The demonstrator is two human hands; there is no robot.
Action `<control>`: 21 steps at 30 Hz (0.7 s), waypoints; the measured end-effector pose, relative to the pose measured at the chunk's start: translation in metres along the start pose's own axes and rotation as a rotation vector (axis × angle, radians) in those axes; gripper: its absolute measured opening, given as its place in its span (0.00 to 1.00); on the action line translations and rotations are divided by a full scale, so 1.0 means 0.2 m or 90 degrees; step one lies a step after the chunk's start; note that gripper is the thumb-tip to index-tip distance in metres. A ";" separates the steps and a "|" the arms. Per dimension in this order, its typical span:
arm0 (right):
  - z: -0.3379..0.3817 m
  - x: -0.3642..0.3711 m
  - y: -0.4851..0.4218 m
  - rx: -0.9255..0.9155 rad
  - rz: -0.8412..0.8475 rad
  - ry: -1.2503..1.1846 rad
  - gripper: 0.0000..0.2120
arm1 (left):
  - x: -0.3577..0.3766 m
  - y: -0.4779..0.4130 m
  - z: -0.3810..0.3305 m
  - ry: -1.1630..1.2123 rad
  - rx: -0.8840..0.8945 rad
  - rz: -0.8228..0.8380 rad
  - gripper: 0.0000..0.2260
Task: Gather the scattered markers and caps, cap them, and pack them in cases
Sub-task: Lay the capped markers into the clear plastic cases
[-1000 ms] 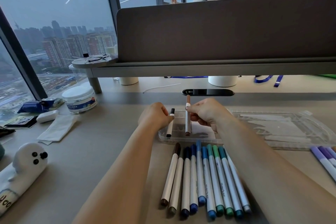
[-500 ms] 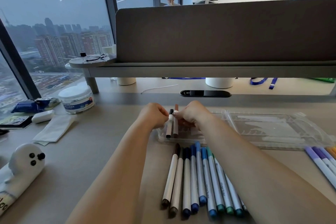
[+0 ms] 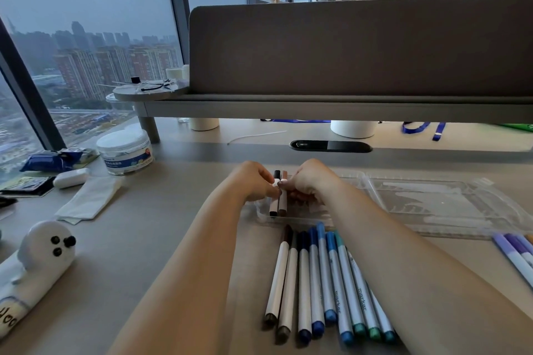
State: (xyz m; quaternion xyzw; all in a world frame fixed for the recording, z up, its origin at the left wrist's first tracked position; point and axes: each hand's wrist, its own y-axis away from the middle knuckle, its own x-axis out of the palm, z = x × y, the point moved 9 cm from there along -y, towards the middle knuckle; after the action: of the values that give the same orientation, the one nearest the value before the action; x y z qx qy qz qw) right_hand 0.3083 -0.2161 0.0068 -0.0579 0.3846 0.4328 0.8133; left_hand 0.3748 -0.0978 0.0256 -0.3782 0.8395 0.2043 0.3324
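The left hand [image 3: 253, 181] pinches a black-capped marker [image 3: 274, 206] and the right hand [image 3: 313, 183] pinches a brown-capped marker [image 3: 283, 202], both hands curled, the two pens upright and touching side by side with their lower ends in the left end of the clear case [image 3: 450, 204]; a row of capped markers [image 3: 317, 282] lies on the bench [image 3: 173, 210] just before it
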 end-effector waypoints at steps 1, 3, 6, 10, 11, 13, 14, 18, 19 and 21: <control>0.00 0.00 -0.01 -0.006 0.003 0.017 0.13 | 0.00 0.00 0.00 -0.007 0.000 -0.001 0.12; 0.01 0.01 -0.01 -0.022 -0.002 0.053 0.12 | 0.00 0.00 0.00 -0.016 0.001 -0.003 0.13; 0.02 0.00 -0.02 -0.043 -0.036 0.052 0.13 | 0.01 0.01 0.00 -0.029 0.007 -0.009 0.15; 0.01 0.00 0.00 -0.050 -0.042 0.026 0.16 | 0.00 0.04 -0.02 -0.027 0.017 -0.032 0.16; 0.02 -0.01 0.03 -0.056 -0.046 0.012 0.17 | -0.02 0.06 -0.02 -0.015 0.020 -0.057 0.15; 0.04 -0.08 0.08 -0.096 -0.076 -0.042 0.15 | -0.08 0.12 -0.02 0.010 0.027 -0.117 0.11; 0.04 -0.12 0.13 -0.123 -0.093 -0.079 0.12 | -0.11 0.17 -0.01 0.005 0.029 -0.128 0.10; -0.04 -0.23 0.37 -0.166 -0.106 -0.146 0.04 | -0.04 0.39 0.02 -0.088 0.000 0.012 0.08; -0.07 -0.22 0.43 -0.163 -0.091 -0.134 0.03 | -0.01 0.45 0.03 -0.089 -0.015 0.051 0.08; -0.12 -0.17 0.52 -0.159 -0.062 -0.109 0.02 | 0.05 0.55 0.04 -0.084 -0.035 0.100 0.09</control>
State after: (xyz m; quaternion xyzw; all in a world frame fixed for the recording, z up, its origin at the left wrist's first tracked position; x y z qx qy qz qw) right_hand 0.2064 -0.1849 0.0383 -0.1403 0.2534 0.4405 0.8498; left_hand 0.2879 -0.0289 0.0231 -0.3061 0.8370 0.2766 0.3594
